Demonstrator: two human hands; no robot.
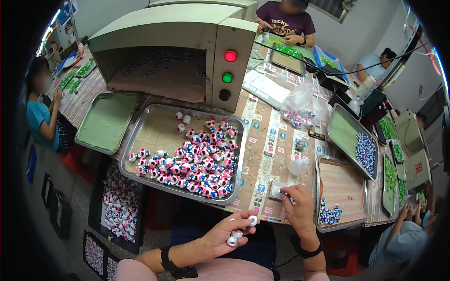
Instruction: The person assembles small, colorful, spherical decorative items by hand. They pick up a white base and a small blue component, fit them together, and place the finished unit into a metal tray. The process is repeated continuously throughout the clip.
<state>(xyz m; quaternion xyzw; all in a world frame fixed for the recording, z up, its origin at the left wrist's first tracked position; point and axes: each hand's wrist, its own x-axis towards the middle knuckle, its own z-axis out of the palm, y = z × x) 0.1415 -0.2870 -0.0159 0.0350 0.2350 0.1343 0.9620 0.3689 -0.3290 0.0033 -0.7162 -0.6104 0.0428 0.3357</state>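
Note:
Several small white round pieces with dark spots (pixel 232 241) rest in my left hand (pixel 220 236), its fingers curled around them at the table's front edge. My right hand (pixel 299 206) is in a pinch over a small pale block (pixel 275 191); a tiny white and blue piece shows at its fingertips, too small to name. Left of my hands, a metal tray (pixel 183 194) holds a heap of small white, pink and blue figures (pixel 201 164). To the right, another tray (pixel 344 227) carries small blue and white pieces (pixel 330 215).
A conveyor machine (pixel 164 37) with red and green buttons stands behind the heaped tray. A green-lined tray (pixel 105 122) lies left, a tilted one (pixel 344 126) right. A plastic bag (pixel 302 105) sits mid-table. Filled crates (pixel 119 206) stand low at left. Other people work around.

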